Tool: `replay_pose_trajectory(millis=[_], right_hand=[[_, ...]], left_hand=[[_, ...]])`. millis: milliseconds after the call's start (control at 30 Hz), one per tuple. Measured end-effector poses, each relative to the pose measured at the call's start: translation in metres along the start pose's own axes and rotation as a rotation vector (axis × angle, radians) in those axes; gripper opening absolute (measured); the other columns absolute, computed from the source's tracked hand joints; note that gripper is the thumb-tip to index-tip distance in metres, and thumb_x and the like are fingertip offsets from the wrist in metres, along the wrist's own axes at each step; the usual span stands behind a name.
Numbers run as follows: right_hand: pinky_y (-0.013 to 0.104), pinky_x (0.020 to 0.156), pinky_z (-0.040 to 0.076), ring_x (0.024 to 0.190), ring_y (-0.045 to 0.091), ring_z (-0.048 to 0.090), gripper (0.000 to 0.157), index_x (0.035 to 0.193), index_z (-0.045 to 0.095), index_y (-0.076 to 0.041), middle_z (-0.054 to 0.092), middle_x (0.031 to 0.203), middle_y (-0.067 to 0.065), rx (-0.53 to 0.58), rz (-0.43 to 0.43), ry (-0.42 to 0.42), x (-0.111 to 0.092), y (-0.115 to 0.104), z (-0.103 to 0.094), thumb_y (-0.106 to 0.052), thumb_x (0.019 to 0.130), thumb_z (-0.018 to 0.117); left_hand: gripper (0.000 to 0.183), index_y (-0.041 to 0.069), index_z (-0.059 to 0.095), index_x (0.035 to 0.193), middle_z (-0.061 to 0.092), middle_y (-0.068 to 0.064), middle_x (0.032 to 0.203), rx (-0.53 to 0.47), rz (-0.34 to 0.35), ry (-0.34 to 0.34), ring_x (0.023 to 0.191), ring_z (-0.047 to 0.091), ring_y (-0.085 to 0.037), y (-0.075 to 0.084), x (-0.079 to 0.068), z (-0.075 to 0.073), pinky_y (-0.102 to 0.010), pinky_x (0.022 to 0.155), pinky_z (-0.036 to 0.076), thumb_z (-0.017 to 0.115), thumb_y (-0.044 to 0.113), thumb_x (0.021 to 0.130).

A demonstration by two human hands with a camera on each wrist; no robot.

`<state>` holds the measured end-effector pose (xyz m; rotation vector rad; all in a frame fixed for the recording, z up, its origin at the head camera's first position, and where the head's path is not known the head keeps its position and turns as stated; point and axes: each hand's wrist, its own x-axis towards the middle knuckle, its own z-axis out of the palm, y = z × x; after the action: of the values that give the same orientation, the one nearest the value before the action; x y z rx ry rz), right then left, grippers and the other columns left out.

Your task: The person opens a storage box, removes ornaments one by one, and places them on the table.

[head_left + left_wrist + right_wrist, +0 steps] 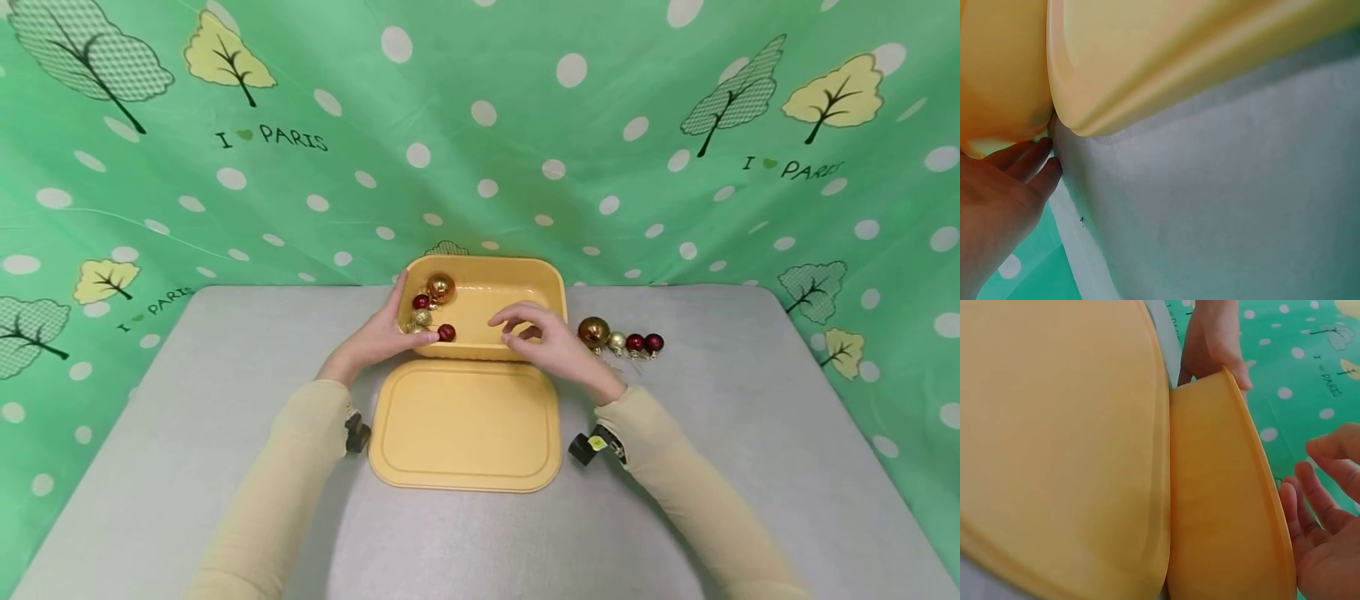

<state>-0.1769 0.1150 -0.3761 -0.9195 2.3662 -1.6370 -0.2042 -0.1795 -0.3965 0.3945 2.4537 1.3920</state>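
A yellow plastic box [480,352] stands at the back of the table. My left hand [377,337] grips its left end, thumb over the rim and fingers along the outer wall. Inside, at the left, lie a large gold bauble [440,288], a dark red bauble [421,302], a small gold bauble [422,317] and another red bauble [446,332] beside the left thumb. My right hand [553,340] hovers over the box's front right part, fingers loosely bent with nothing between them. In the right wrist view, its fingers [1319,494] appear beside the rim, spread apart.
The yellow lid [465,425] lies flat on the grey table [465,550] in front of the box. Right of the box sit a large bronze bauble [593,332], a small pale gold bauble [617,341] and two dark red baubles [654,342]. A green curtain [480,125] hangs behind.
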Motion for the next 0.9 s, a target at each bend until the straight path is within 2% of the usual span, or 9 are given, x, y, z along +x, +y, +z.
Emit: replay_pose_trajectory(millis=[133,333,567,900], right_hand=[[0.043,0.081,0.050,0.097,0.022,0.057,0.024,0.115,0.066,-0.005,0.061,0.115,0.010,-0.019,0.014,-0.031,0.012,-0.001,0.008,-0.004,0.093,0.059],[0.044,0.081,0.051,0.097,0.025,0.059,0.024,0.114,0.066,-0.001,0.062,0.115,0.010,-0.032,0.015,-0.064,0.028,-0.002,0.021,-0.003,0.091,0.059],[0.042,0.083,0.051,0.098,0.027,0.059,0.025,0.115,0.064,0.004,0.060,0.117,0.021,-0.036,0.041,-0.107,0.041,-0.005,0.032,-0.001,0.091,0.059],[0.033,0.085,0.051,0.098,0.025,0.061,0.026,0.115,0.064,0.003,0.062,0.115,0.014,-0.108,0.053,-0.151,0.061,0.001,0.040,-0.002,0.090,0.060]], left_hand=[[0.119,0.020,-0.019,0.153,-0.010,-0.015,0.159,0.009,0.011,0.008,0.144,0.005,-0.037,-0.009,0.004,0.001,-0.050,0.115,0.009,0.077,0.029,0.083],[0.119,0.022,-0.018,0.153,-0.008,-0.016,0.159,0.005,0.016,0.011,0.143,0.007,-0.038,-0.009,0.003,0.001,-0.051,0.114,0.010,0.077,0.031,0.082],[0.119,0.019,-0.017,0.153,-0.006,-0.016,0.159,-0.002,0.022,0.014,0.143,0.008,-0.037,-0.008,0.003,0.001,-0.051,0.114,0.012,0.078,0.030,0.082],[0.120,0.020,-0.017,0.153,-0.004,-0.017,0.159,-0.004,0.017,0.020,0.143,0.010,-0.037,-0.009,0.003,0.001,-0.050,0.114,0.013,0.079,0.029,0.081]])
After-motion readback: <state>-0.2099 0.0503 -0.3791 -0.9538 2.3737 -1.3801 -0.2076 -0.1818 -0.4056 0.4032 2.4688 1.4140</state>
